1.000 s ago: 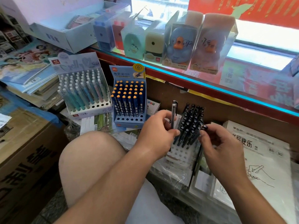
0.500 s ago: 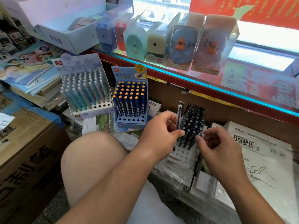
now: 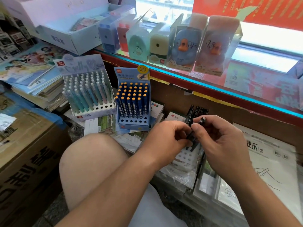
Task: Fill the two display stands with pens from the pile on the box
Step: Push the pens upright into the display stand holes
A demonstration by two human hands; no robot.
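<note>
Both the left hand [image 3: 165, 138] and right hand [image 3: 219, 145] pinched one black pen [image 3: 192, 134] in curled fingers [image 3: 196, 128] over the white stand [image 3: 185, 157]; I judged tip-to-hole alignment critical.

Glass counter [image 3: 213, 87] carries 6 boxed sharpeners [image 3: 185, 46]; wrapped stationery packs [image 3: 178, 175] below bear the pastel stand [image 3: 91, 112], blue stand [image 3: 133, 123], white stand [image 3: 186, 157].

A blue boxed duck [image 3: 183, 48] (a pink one [image 3: 214, 49] beside it) stands on the glass counter [image 3: 255, 89].
</note>
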